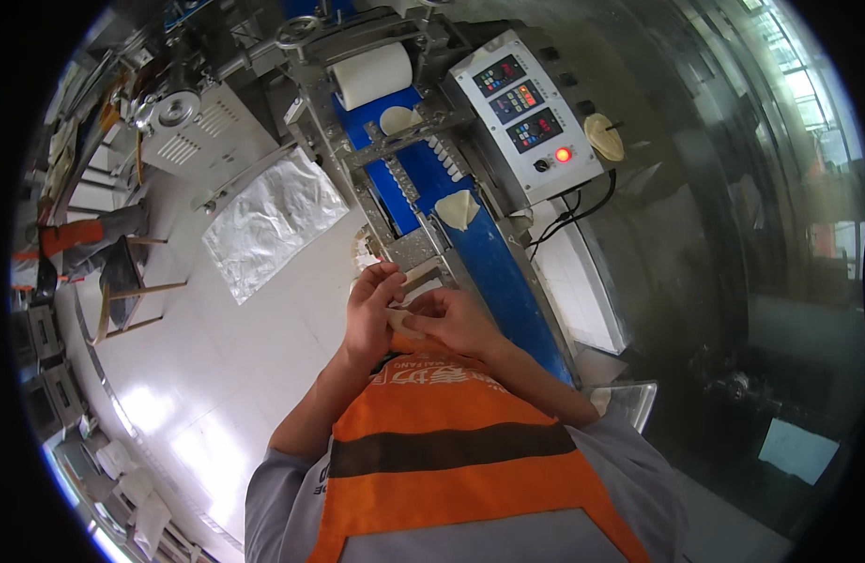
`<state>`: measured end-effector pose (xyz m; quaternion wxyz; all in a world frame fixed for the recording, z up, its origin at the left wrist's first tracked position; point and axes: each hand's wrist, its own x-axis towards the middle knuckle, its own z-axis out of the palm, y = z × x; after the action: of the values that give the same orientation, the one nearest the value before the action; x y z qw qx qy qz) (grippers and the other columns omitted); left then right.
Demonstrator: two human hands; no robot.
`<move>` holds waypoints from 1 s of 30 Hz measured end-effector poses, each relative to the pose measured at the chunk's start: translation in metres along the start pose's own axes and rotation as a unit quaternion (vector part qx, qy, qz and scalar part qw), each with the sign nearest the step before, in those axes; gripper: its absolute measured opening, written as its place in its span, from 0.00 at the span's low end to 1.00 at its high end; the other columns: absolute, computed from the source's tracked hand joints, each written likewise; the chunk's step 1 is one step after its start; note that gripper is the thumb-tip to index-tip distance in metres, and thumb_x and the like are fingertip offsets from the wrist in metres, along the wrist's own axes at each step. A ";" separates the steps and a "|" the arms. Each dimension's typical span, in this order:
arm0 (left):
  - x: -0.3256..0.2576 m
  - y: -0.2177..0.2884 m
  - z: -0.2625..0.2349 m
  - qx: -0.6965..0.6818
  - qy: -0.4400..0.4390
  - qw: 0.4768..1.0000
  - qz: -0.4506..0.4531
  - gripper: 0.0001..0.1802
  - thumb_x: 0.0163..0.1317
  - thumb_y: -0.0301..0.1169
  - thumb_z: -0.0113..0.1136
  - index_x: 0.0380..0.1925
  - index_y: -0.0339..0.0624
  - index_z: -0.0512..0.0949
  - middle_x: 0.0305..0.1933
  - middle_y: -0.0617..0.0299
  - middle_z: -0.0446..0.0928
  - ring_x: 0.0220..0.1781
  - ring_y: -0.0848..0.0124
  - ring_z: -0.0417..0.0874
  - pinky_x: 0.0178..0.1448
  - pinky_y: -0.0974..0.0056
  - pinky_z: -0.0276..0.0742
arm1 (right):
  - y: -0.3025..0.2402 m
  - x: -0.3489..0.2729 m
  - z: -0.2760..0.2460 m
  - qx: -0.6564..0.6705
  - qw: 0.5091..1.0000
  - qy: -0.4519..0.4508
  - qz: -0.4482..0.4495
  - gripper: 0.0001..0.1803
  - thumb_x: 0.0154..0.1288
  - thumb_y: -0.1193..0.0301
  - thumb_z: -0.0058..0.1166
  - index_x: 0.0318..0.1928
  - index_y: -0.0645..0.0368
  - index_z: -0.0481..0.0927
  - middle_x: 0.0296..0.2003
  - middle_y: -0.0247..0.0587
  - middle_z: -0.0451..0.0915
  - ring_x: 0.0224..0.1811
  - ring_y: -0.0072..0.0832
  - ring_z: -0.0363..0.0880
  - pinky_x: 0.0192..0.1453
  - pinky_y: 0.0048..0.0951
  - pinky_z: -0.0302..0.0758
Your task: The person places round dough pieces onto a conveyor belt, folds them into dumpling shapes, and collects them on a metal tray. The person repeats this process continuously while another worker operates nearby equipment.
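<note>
Hands pinch one dough piece: left hand and right hand both holding it; squeezing hard could tear it.

Blue conveyor belt; two pale, probably dough rounds on it

pale dough wrapper, small, folded, pinched between both hands' fingers

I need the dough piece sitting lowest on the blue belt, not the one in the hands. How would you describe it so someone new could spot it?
Find the grey control panel with the glowing red light; the blue conveyor belt runs just left of it. The dough piece lies on that belt beside the panel's lower corner, pale and fan-shaped. Unlike the rounder piece below the white roller, it is closer to the hands.
</note>
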<state>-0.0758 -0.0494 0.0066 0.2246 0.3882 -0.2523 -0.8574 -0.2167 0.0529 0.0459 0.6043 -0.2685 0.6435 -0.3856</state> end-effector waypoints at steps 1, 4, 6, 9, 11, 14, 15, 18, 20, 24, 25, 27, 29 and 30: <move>-0.001 0.001 0.002 0.034 -0.027 0.999 0.001 0.19 0.67 0.33 0.63 0.54 0.37 0.71 0.47 0.62 0.74 0.46 0.72 0.75 0.48 0.67 0.75 | -0.002 -0.003 -0.002 -0.001 1.000 0.007 0.010 0.15 0.66 0.71 0.66 0.50 0.65 0.82 0.40 0.39 0.86 0.43 0.21 0.84 0.49 0.24 0.79; -0.007 0.010 0.014 0.159 -0.136 0.977 -0.027 0.27 0.66 0.32 0.65 0.61 0.33 0.68 0.56 0.56 0.73 0.53 0.72 0.76 0.55 0.68 0.75 | 0.012 -0.009 -0.013 0.078 0.996 -0.021 -0.032 0.11 0.67 0.72 0.65 0.46 0.64 0.82 0.39 0.36 0.85 0.42 0.19 0.83 0.48 0.22 0.78; -0.005 0.015 0.017 0.233 -0.227 0.944 -0.048 0.35 0.64 0.32 0.68 0.66 0.30 0.64 0.60 0.53 0.73 0.60 0.70 0.77 0.61 0.65 0.74 | 0.015 -0.013 -0.026 0.096 0.993 0.011 -0.071 0.11 0.67 0.72 0.64 0.46 0.63 0.81 0.39 0.35 0.83 0.42 0.19 0.82 0.48 0.21 0.77; -0.006 0.013 0.024 0.231 -0.256 0.934 -0.096 0.28 0.66 0.30 0.67 0.62 0.31 0.68 0.56 0.56 0.77 0.55 0.73 0.79 0.58 0.66 0.76 | 0.023 -0.010 -0.043 0.221 0.970 0.067 -0.070 0.11 0.67 0.72 0.63 0.46 0.62 0.78 0.39 0.34 0.82 0.42 0.20 0.81 0.47 0.22 0.77; -0.004 0.010 0.027 0.251 -0.214 0.942 -0.065 0.22 0.68 0.28 0.65 0.57 0.32 0.72 0.51 0.59 0.80 0.51 0.74 0.80 0.56 0.67 0.77 | 0.027 -0.010 -0.048 0.294 0.950 0.093 -0.054 0.13 0.67 0.72 0.63 0.48 0.62 0.76 0.39 0.35 0.81 0.41 0.20 0.81 0.46 0.23 0.77; -0.001 0.007 0.028 0.249 -0.178 0.951 -0.033 0.13 0.70 0.27 0.62 0.51 0.33 0.76 0.45 0.61 0.82 0.46 0.76 0.82 0.51 0.70 0.78 | 0.019 -0.010 -0.044 0.290 0.952 0.095 -0.035 0.16 0.67 0.72 0.63 0.51 0.63 0.76 0.40 0.36 0.82 0.41 0.20 0.81 0.46 0.22 0.77; 0.000 0.007 0.028 0.243 -0.169 0.955 -0.024 0.11 0.71 0.26 0.61 0.49 0.33 0.77 0.44 0.61 0.82 0.45 0.77 0.82 0.50 0.70 0.78 | 0.009 -0.013 -0.042 0.254 0.963 0.084 -0.029 0.16 0.67 0.72 0.63 0.51 0.64 0.77 0.40 0.36 0.82 0.41 0.20 0.81 0.46 0.21 0.76; 0.001 0.002 0.027 0.218 -0.149 0.964 0.008 0.11 0.71 0.26 0.60 0.50 0.33 0.77 0.43 0.61 0.83 0.44 0.77 0.82 0.48 0.71 0.79 | 0.013 -0.012 -0.044 0.198 0.978 0.070 -0.017 0.15 0.67 0.71 0.64 0.51 0.64 0.78 0.40 0.36 0.83 0.41 0.20 0.81 0.45 0.21 0.76; 0.003 0.002 0.026 0.231 -0.142 0.963 -0.003 0.11 0.71 0.26 0.60 0.50 0.33 0.78 0.42 0.62 0.83 0.44 0.77 0.82 0.48 0.71 0.79 | 0.025 -0.008 -0.047 0.182 0.980 0.078 -0.033 0.14 0.67 0.71 0.64 0.49 0.65 0.79 0.40 0.36 0.83 0.40 0.19 0.81 0.44 0.21 0.76; 0.008 0.001 0.024 0.250 -0.123 0.960 -0.010 0.11 0.71 0.26 0.60 0.50 0.32 0.78 0.42 0.62 0.83 0.42 0.78 0.82 0.46 0.71 0.79 | 0.035 -0.001 -0.053 0.184 0.977 0.090 -0.058 0.11 0.68 0.74 0.63 0.47 0.65 0.79 0.40 0.36 0.83 0.41 0.20 0.82 0.45 0.22 0.78; 0.008 0.001 0.023 0.262 -0.115 0.958 -0.013 0.11 0.71 0.26 0.60 0.50 0.32 0.79 0.42 0.61 0.83 0.41 0.78 0.82 0.45 0.71 0.79 | 0.034 0.000 -0.055 0.190 0.976 0.088 -0.052 0.11 0.68 0.75 0.63 0.47 0.64 0.79 0.41 0.36 0.83 0.41 0.20 0.82 0.46 0.23 0.78; 0.009 0.002 0.022 0.285 -0.099 0.953 -0.018 0.11 0.71 0.26 0.59 0.50 0.32 0.79 0.42 0.61 0.83 0.39 0.79 0.82 0.43 0.72 0.79 | 0.027 0.002 -0.056 0.165 0.981 0.087 -0.050 0.11 0.68 0.75 0.63 0.48 0.64 0.79 0.40 0.35 0.83 0.40 0.19 0.81 0.44 0.23 0.78; 0.008 0.006 0.025 0.304 -0.067 0.950 -0.027 0.11 0.72 0.28 0.59 0.48 0.32 0.79 0.41 0.60 0.83 0.37 0.78 0.82 0.42 0.72 0.80 | 0.023 0.008 -0.060 0.136 0.985 0.088 -0.058 0.11 0.69 0.74 0.62 0.48 0.64 0.79 0.39 0.34 0.83 0.39 0.19 0.81 0.44 0.22 0.78; 0.008 0.007 0.026 0.313 -0.052 0.948 -0.032 0.11 0.72 0.29 0.58 0.47 0.32 0.79 0.41 0.60 0.83 0.36 0.78 0.82 0.41 0.72 0.80 | 0.023 0.011 -0.063 0.121 0.986 0.090 -0.067 0.11 0.69 0.74 0.62 0.49 0.64 0.80 0.38 0.34 0.84 0.38 0.18 0.81 0.44 0.22 0.78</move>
<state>-0.0991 -0.0528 0.0218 0.0506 0.4017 -0.5070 -0.7609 -0.2777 0.0675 0.0191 0.5445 -0.1999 0.6250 -0.5224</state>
